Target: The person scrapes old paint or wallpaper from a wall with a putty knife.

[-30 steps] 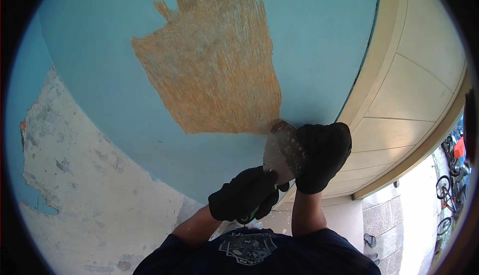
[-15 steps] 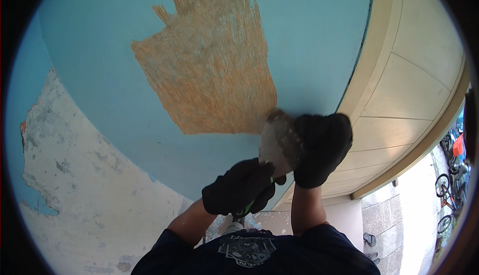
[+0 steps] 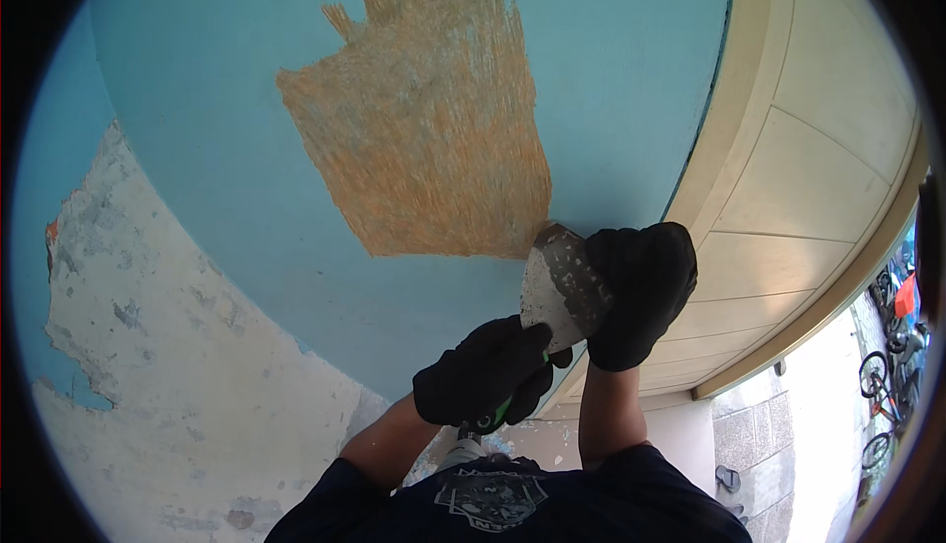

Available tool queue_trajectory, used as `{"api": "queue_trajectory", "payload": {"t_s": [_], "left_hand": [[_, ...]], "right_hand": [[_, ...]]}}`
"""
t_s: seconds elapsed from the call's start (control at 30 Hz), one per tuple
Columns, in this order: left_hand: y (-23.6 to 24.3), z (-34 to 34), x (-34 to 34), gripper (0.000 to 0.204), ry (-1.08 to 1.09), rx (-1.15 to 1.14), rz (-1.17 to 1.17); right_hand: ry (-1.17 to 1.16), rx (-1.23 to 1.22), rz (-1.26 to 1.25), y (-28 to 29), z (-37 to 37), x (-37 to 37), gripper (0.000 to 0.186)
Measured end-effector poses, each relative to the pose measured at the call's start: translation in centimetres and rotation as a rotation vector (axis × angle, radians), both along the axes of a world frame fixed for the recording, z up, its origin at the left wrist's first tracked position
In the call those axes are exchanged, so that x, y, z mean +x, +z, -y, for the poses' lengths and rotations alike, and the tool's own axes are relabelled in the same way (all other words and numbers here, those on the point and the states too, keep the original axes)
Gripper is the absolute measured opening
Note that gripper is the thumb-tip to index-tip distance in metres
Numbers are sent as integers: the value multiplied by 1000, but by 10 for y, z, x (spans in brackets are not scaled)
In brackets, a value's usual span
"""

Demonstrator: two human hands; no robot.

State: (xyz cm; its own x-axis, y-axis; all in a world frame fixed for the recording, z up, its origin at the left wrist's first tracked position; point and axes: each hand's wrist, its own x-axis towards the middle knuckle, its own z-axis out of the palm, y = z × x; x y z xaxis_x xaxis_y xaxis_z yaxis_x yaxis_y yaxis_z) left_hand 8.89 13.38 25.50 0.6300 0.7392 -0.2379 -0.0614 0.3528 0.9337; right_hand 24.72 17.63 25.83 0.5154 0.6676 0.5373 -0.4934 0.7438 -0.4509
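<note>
left hand (image 3: 483, 371) grips the scraper (image 3: 548, 302) by its green handle (image 3: 501, 412); right hand (image 3: 642, 297) meets the blade, grasp indeterminable. expect light, stiff handling; hold by the handle.

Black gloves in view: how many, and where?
2: one on the left hand, around the scraper's green handle; one on the right hand, at the right edge of the blade.

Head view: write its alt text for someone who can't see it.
Black-gloved left hand grips a green-handled, broad metal scraper; black-gloved right hand is at its paint-marked grey blade. Beyond them, a rough, orange-brown patch interrupts a light-blue painted surface.
</note>
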Motion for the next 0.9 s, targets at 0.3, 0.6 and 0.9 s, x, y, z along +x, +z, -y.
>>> {"api": "queue_trajectory", "payload": {"t_s": [0.3, 0.6, 0.9], "left_hand": [[-31, 11, -1, 36, 163, 122, -103], [-2, 2, 5, 36, 59, 118, -16], [4, 1, 4, 36, 68, 95, -26]], "right_hand": [[67, -92, -44, -17, 4, -3, 29], [-46, -73, -72, -2, -2, 1, 25], [-60, -35, -13, 7, -3, 3, 27]]}}
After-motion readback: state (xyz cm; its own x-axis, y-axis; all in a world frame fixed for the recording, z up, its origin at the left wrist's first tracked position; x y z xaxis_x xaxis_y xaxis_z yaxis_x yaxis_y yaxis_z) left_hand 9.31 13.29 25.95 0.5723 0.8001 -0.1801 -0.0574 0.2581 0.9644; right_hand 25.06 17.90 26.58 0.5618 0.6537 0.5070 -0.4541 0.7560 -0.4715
